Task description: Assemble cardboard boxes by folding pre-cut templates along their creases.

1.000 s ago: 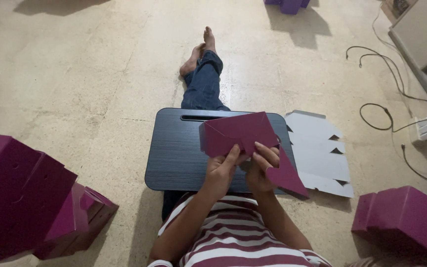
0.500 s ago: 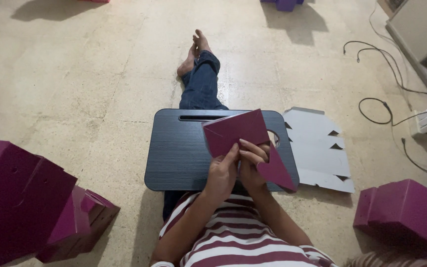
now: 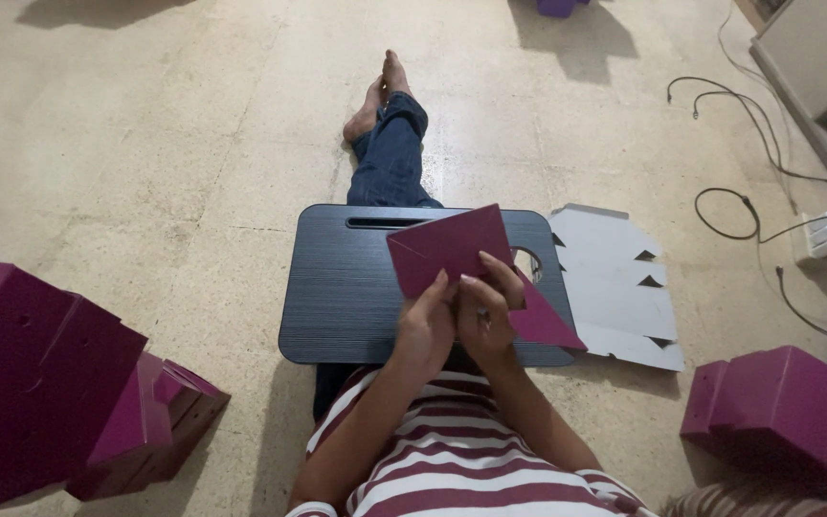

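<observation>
I sit on the floor with a dark lap desk over my legs. Both hands hold a magenta cardboard piece, partly folded, above the desk. My left hand grips its lower edge with the thumb up against the card. My right hand pinches the same piece beside it, fingers laid over a fold. A triangular flap of the card hangs down to the right.
A flat white die-cut card sheet lies on the floor right of the desk. Folded magenta boxes are stacked at the left and one at the lower right. Black cables and a power strip lie at the far right.
The magenta piece has been turned and folded tighter, its flap now hanging to the right. Both hands stayed on it, close together above the desk.
</observation>
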